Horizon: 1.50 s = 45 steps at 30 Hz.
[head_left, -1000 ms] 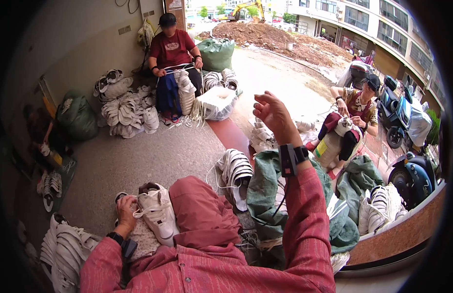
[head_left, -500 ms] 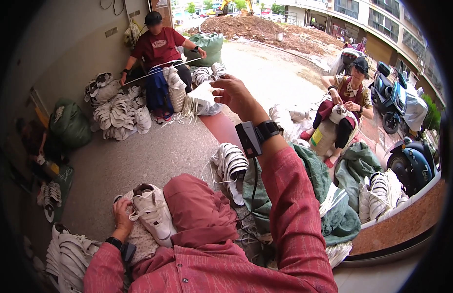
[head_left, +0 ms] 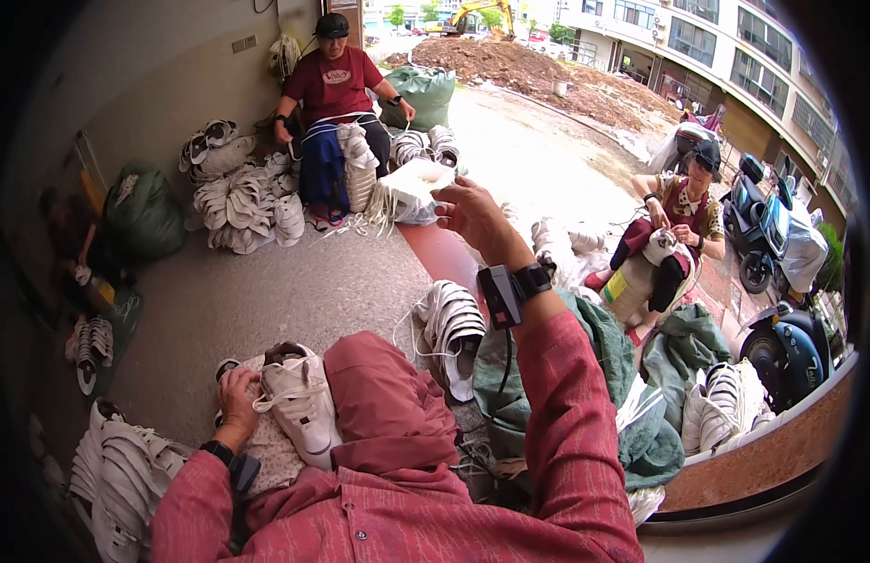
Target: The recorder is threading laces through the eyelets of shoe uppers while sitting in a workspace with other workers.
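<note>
Grey floor (head_left: 285, 298), sunlit yard (head_left: 538, 141) at 1 o'clock. White shoe (head_left: 308, 422) on the lap (head_left: 388, 403) at half past seven, laces (head_left: 283, 398) loose. Left hand (head_left: 236, 405) at 8, fingers curled beside it; can't tell if gripping. Right hand (head_left: 474, 220) raised at 1, fingers bent; can't tell if pinching anything. Judged best: steady the shoe, keep laces untwisted, pull evenly. Left fingertips partly hidden; 9 o'clock rim too dark.

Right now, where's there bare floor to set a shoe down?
Bare grey floor lies between the white shoe at your lap, the shoe heap near the wall and the red strip. Crowded: stacked shoes by your left sleeve; another stack and a green sack right of your knee.
</note>
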Motion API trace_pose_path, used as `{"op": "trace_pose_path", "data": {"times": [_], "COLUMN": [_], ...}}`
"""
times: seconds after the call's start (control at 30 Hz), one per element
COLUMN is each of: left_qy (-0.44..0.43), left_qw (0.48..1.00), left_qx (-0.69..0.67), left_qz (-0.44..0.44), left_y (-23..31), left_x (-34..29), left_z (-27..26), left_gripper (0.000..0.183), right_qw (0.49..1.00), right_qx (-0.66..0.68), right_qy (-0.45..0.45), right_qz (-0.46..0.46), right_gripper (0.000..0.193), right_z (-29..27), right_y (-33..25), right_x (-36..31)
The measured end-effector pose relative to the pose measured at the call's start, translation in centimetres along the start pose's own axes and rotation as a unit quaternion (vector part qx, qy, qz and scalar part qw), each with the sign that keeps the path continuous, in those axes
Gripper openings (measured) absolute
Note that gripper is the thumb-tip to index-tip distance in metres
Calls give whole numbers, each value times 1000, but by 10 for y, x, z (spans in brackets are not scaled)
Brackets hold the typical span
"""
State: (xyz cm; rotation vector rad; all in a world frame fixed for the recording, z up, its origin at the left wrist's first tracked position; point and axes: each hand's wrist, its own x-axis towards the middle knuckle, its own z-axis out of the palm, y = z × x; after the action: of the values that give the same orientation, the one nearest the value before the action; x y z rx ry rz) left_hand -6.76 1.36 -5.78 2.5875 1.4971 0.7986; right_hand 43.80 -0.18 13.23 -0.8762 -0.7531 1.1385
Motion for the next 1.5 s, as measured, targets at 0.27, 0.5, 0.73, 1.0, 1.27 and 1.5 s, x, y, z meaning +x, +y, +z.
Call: {"op": "trace_pose_path", "data": {"times": [0.27,0.5,0.73,1.0,1.27,1.5], "left_qy": [4,-3,-2,-3,16,9], "left_qw": [1000,1000,1000,1000,1000,1000], "left_qx": [9,16,9,11,-5,9], "left_qz": [6,-5,7,-6,20,10], "left_y": [-5,-5,-4,-5,-9,-14], "left_x": [-1,0,0,0,0,2], "left_z": [4,4,3,4,6,11], "left_gripper": [23,22,23,24,24,24], "right_qw": [1000,1000,1000,1000,998,996], "right_qx": [-12,-18,-15,-27,-9,-79], "right_qy": [5,4,12,-5,-57,-28], "right_qz": [-11,0,5,5,-9,-39], "right_gripper": [91,98,100,100,98,85], "right_z": [7,4,2,2,4,9], "right_y": [-5,-1,-1,-7,-22,-48], "right_x": [-3,-6,-13,-19,-2,18]}}
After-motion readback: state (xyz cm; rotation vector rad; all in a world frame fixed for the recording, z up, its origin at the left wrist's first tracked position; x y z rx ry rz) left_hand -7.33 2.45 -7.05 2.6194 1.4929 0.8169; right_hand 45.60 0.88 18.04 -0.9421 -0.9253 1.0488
